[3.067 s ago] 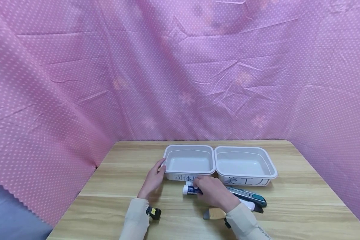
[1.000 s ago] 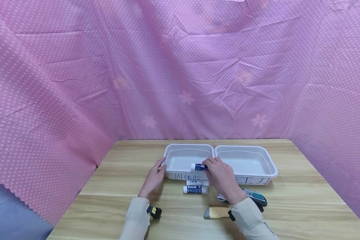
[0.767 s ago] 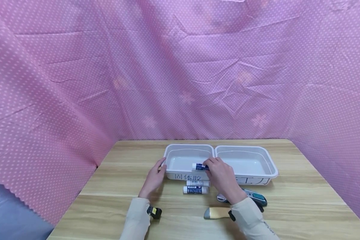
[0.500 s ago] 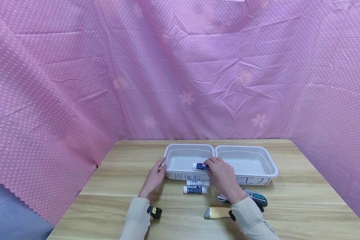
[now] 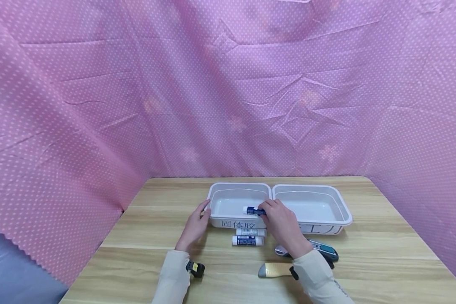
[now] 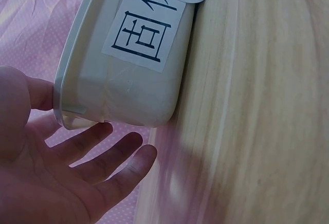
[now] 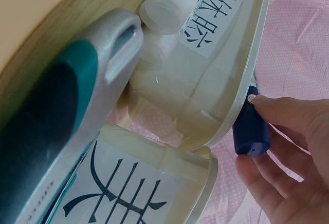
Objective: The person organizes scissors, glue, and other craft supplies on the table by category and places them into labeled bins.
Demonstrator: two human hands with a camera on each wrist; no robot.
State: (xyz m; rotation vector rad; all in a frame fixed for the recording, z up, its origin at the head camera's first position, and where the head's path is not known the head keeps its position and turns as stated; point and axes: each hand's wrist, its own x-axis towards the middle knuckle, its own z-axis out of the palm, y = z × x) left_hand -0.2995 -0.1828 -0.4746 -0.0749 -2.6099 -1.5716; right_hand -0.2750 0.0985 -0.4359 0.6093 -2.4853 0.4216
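Observation:
My right hand (image 5: pixel 281 223) pinches a dark blue glue stick (image 5: pixel 253 210) with a white end, level over the front rim of the left white plastic box (image 5: pixel 220 223). In the right wrist view, thumb and fingertips grip the blue end of the glue stick (image 7: pixel 251 131). My left hand (image 5: pixel 194 228) touches that box's left end from outside, with thumb at the rim and fingers loosely extended in the left wrist view. Below the box's front wall lie two more glue sticks, one pale (image 5: pixel 251 232) and one blue-labelled (image 5: pixel 247 240).
A second white box (image 5: pixel 342 222) stands close against the first on the right. A teal utility knife (image 5: pixel 324 250) lies in front of it, partly behind my right wrist. Nearer me is a yellow-handled knife (image 5: pixel 275 269), partly covered by the sleeve. Pink dotted cloth (image 5: pixel 228 105) hangs behind the table.
Since about three seconds ago, my right hand has lifted a glue stick from the table up to the left box's rim. Over the last second it barely moves. My left hand stays put.

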